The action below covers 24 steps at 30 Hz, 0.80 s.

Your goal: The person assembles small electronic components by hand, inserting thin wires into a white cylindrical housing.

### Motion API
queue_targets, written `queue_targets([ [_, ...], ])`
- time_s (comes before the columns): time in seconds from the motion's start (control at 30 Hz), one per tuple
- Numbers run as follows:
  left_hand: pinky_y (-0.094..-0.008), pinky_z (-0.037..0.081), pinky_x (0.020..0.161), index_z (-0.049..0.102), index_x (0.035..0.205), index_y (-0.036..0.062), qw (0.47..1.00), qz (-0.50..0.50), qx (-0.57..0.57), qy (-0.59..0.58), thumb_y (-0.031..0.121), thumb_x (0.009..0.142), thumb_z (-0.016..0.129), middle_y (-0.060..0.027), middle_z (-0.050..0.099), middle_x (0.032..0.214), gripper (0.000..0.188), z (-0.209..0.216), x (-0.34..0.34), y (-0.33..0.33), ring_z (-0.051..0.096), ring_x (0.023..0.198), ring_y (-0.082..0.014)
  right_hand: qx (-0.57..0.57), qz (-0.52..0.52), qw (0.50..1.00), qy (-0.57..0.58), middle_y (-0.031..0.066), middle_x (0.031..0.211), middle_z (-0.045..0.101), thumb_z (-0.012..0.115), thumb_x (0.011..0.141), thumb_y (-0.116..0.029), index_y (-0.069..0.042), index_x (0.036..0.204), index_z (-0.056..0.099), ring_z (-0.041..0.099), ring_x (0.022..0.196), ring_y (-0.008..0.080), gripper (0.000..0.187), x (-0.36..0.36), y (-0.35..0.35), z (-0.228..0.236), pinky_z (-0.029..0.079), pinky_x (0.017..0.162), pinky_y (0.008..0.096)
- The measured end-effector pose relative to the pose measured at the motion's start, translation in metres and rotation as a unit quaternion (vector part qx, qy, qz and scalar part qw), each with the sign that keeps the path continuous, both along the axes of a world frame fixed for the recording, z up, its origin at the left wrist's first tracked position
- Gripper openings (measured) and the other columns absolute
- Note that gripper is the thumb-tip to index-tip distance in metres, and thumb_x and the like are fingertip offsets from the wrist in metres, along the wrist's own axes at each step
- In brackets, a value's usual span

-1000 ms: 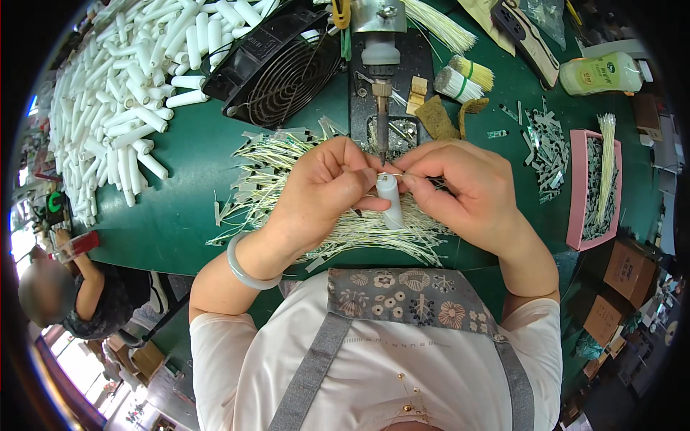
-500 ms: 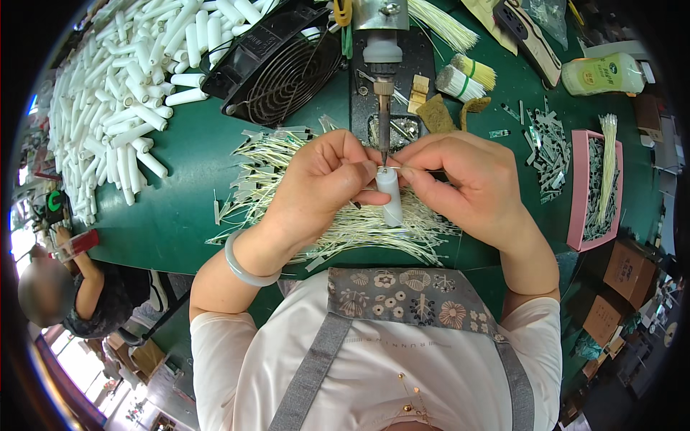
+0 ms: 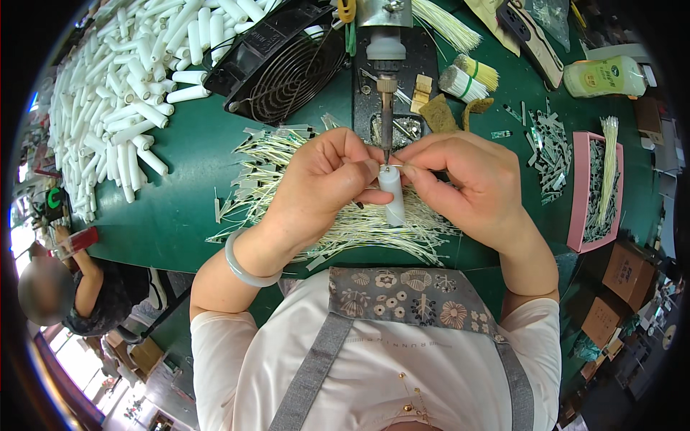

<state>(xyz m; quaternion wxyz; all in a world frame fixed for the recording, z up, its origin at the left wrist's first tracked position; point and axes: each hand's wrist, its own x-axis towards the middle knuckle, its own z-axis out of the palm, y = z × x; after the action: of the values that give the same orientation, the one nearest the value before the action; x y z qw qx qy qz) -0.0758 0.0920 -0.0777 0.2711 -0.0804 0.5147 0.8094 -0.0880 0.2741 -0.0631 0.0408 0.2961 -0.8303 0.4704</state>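
Observation:
Beneath the tip of an upright soldering iron (image 3: 387,126), a white plastic tube (image 3: 392,197) stands with its top end right at the tip. From the left, my left hand (image 3: 327,172) is closed in a pinch beside the tube's top; what its fingertips grip is hidden. On the other side my right hand (image 3: 467,179) pinches a thin wire (image 3: 404,166), which reaches toward the iron's tip. Under and around both hands lies a heap of thin pale wires (image 3: 381,237), with small flat strips at some ends.
A pile of white tubes (image 3: 129,108) covers the table's left side, beside a black fan (image 3: 287,68). At right are loose small circuit strips (image 3: 550,154), a pink box (image 3: 581,194) of strips and wires, and a bottle (image 3: 604,76). Another person's arm (image 3: 88,280) shows at far left.
The whole view has shifted very slightly. Both hands keep the same pinching pose at the iron's tip, and the tube stays under it.

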Motion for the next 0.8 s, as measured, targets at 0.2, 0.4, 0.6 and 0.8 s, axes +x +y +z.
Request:
queue_targets([
  [0.2, -0.0231, 0.055, 0.062, 0.042, 0.071, 0.0023, 1.000, 0.006, 0.007, 0.008, 0.000, 0.076, 0.045, -0.0127, 0.055, 0.090, 0.007, -0.003, 0.000, -0.001, 0.057, 0.079, -0.0147, -0.011, -0.005, 1.000, -0.013, 0.0070, 0.072, 0.061, 0.063, 0.068, -0.002, -0.004, 0.072, 0.057, 0.059, 0.061, 0.0208, 0.008, 0.001, 0.000, -0.002, 0.046, 0.051, 0.0283],
  [0.4, -0.0263, 0.054, 0.071, 0.044, 0.076, -0.0013, 0.999, -0.034, 0.034, -0.025, -0.003, 0.079, 0.044, -0.0112, 0.051, 0.092, 0.004, -0.003, 0.001, -0.004, 0.058, 0.089, -0.0189, -0.039, -0.038, 0.997, -0.047, 0.0066, 0.072, 0.061, 0.064, 0.067, -0.001, -0.004, 0.072, 0.057, 0.060, 0.062, 0.0195, 0.008, 0.008, 0.003, -0.005, 0.046, 0.051, 0.0274],
  [0.6, -0.0263, 0.054, 0.070, 0.041, 0.074, -0.0002, 0.999, -0.036, 0.031, -0.018, -0.005, 0.077, 0.042, -0.0155, 0.055, 0.091, 0.006, 0.002, 0.006, -0.004, 0.059, 0.090, -0.0205, -0.057, -0.046, 0.995, -0.060, 0.0078, 0.072, 0.059, 0.067, 0.063, 0.000, -0.004, 0.069, 0.055, 0.058, 0.062, 0.0202, 0.014, 0.019, 0.003, 0.000, 0.045, 0.051, 0.0275],
  [0.8, -0.0251, 0.054, 0.067, 0.039, 0.073, 0.0004, 0.999, -0.026, 0.047, -0.003, -0.005, 0.076, 0.042, -0.0199, 0.057, 0.093, 0.007, 0.015, 0.018, -0.010, 0.059, 0.089, -0.0210, 0.006, 0.017, 0.998, -0.057, 0.0084, 0.074, 0.058, 0.073, 0.060, -0.005, -0.007, 0.061, 0.046, 0.057, 0.062, 0.0193, 0.027, 0.031, 0.005, 0.006, 0.044, 0.048, 0.0282],
])
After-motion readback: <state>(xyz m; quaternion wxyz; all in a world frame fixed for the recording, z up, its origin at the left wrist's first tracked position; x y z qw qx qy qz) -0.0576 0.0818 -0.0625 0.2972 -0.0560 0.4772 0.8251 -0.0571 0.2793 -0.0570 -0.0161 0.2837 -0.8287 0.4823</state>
